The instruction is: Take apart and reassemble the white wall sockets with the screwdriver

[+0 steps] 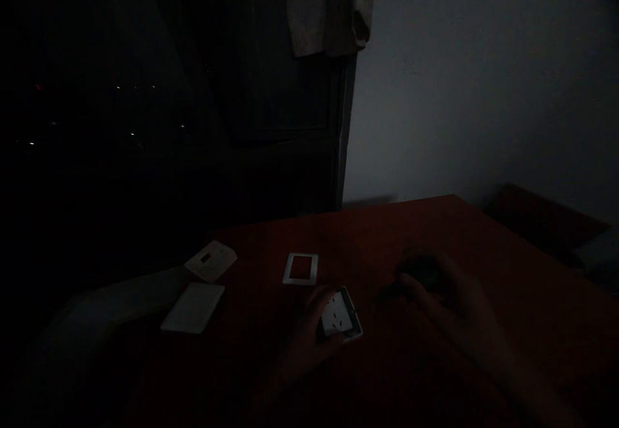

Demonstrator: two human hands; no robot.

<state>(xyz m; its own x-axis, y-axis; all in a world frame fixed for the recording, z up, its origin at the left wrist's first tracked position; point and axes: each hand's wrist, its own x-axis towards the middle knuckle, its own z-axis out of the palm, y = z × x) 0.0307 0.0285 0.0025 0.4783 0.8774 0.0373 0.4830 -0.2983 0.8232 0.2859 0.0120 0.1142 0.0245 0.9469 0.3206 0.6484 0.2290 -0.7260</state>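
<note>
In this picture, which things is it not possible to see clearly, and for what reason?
All in the head view:
- Socket: its left side is covered by the left hand.
- Dark green thing in the right hand: its shape is lost to darkness, blur and fingers.
- Hanging cloth: cut off by the top edge.

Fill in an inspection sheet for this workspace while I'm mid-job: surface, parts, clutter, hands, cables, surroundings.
Surface: reddish-brown table, dimly lit.
Job's things: white socket unit with dark slots; open white frame lying beyond it; pale flat plate to the left.
Clutter: pale piece with a small opening, just beyond the plate; its purpose is unclear.
Hands: left hand grips the socket unit; right hand holds a dark greenish object, too dim and blurred to identify.
Cables: nothing seen; shadows could hide some.
Surroundings: grey wall, hanging cloth, small lights in the darkness at left.
</note>
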